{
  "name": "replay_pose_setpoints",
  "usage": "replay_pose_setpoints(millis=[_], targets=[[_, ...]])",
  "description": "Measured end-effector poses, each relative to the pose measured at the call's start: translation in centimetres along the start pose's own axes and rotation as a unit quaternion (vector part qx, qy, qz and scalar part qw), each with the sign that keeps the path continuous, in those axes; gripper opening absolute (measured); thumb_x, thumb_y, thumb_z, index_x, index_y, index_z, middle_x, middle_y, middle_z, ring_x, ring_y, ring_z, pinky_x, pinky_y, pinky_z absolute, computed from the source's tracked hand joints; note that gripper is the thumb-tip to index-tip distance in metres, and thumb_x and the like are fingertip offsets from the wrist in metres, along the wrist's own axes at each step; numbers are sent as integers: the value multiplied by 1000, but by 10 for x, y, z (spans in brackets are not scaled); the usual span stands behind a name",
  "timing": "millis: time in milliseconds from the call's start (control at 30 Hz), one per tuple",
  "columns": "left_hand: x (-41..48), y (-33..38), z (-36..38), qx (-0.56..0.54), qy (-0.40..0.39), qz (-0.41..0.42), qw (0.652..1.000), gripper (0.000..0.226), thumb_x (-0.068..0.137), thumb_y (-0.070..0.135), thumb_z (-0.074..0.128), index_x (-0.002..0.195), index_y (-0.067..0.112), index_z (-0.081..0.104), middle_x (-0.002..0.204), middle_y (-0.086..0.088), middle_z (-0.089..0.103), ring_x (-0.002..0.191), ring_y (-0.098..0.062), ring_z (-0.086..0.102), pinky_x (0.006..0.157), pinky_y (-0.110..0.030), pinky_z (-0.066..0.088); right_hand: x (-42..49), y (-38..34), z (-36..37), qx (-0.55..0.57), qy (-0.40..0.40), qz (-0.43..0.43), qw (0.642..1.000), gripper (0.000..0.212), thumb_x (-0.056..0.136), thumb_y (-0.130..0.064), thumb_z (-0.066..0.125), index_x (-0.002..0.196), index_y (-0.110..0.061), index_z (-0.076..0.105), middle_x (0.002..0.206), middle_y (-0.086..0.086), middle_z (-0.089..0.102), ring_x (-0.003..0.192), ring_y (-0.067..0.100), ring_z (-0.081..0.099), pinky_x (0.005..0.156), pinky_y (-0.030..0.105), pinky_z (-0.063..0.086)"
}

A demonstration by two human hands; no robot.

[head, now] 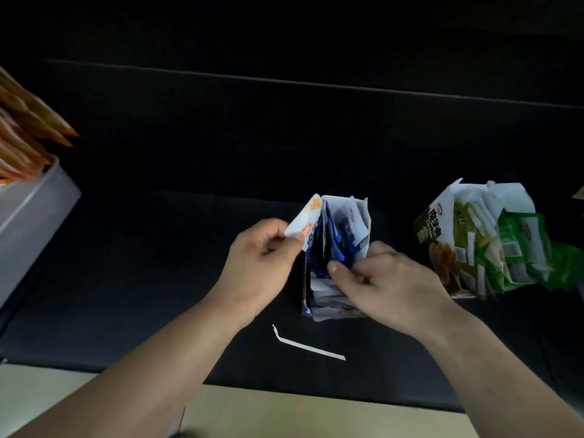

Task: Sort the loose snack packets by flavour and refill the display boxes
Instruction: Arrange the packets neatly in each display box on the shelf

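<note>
A blue-and-white display box (358, 222) stands open in the middle of the black surface, with blue snack packets (335, 241) upright inside it. My left hand (257, 267) pinches the box's left flap (308, 221). My right hand (388, 281) is at the box's front right, its fingers curled on the blue packets. To the right stands a green display box (437, 235) with green packets (518, 248) spilling out of its right side.
A grey box (34, 210) holding orange packets (22, 134) stands at the left edge. A torn white cardboard strip (308, 344) lies in front of the blue box. The black mat (158, 279) ends at a pale table edge (284, 412) near me.
</note>
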State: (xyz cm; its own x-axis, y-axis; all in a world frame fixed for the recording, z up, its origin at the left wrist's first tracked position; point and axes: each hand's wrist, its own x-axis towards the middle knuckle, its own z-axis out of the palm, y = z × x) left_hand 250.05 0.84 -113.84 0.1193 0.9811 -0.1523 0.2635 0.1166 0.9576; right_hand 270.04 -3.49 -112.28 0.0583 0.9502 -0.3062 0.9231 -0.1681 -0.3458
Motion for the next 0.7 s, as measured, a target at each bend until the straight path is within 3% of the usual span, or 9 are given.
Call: replay_pose_setpoints(millis=[100, 200, 300, 400, 500, 633, 700], targets=[[-4, 1, -8, -109, -19, -12, 994, 20, 104, 18, 60, 87, 14, 70, 102, -3, 79, 101, -16, 75, 92, -38, 60, 0, -1, 4, 49, 62, -16, 997, 46, 89, -69, 51, 66, -32, 64, 86, -10, 51, 79, 6, 59, 68, 32, 52], [-2, 1, -13, -139, 12, 4, 990, 16, 106, 15, 55, 97, 11, 67, 104, -6, 78, 103, -23, 75, 91, -41, 61, 4, 3, 7, 210, 137, -26, 968, 25, 81, -58, 72, 80, -33, 70, 82, -8, 58, 71, 8, 59, 67, 32, 53], [1, 3, -16, -141, 45, 30, 988, 12, 107, 20, 55, 102, 20, 66, 98, -4, 78, 99, -28, 74, 90, -44, 62, 11, 2, 3, 342, 79, -9, 936, 29, 81, -41, 84, 105, -38, 69, 88, -5, 67, 71, 6, 62, 69, 23, 53], [2, 7, -13, -95, 26, 50, 994, 13, 108, 25, 53, 103, 28, 65, 100, 0, 78, 100, -22, 75, 94, -54, 59, 14, -1, 4, 392, 67, -22, 917, 39, 83, -32, 84, 116, -42, 65, 91, -6, 73, 78, 6, 67, 72, 19, 53], [2, 13, -7, -77, -7, 54, 996, 12, 108, 24, 52, 107, 26, 64, 100, 2, 77, 98, -15, 75, 92, -50, 61, 13, -4, 3, 394, 85, -44, 914, 37, 84, -23, 83, 116, -37, 71, 92, -6, 72, 81, 11, 68, 73, 19, 57], [2, 19, 1, -65, -69, 73, 993, 12, 108, 24, 52, 111, 25, 63, 100, 5, 77, 98, -10, 74, 86, -32, 62, 10, -2, -5, 351, 99, -136, 921, 21, 83, -13, 84, 101, -24, 79, 88, -9, 63, 69, 12, 59, 61, 18, 49], [0, 17, 3, -42, -89, 77, 992, 12, 107, 23, 55, 111, 26, 66, 102, 7, 77, 101, -8, 73, 86, -25, 60, 10, 4, -8, 334, 86, -118, 931, 17, 86, -11, 81, 94, -25, 78, 82, -6, 69, 65, 7, 62, 58, 15, 47]])
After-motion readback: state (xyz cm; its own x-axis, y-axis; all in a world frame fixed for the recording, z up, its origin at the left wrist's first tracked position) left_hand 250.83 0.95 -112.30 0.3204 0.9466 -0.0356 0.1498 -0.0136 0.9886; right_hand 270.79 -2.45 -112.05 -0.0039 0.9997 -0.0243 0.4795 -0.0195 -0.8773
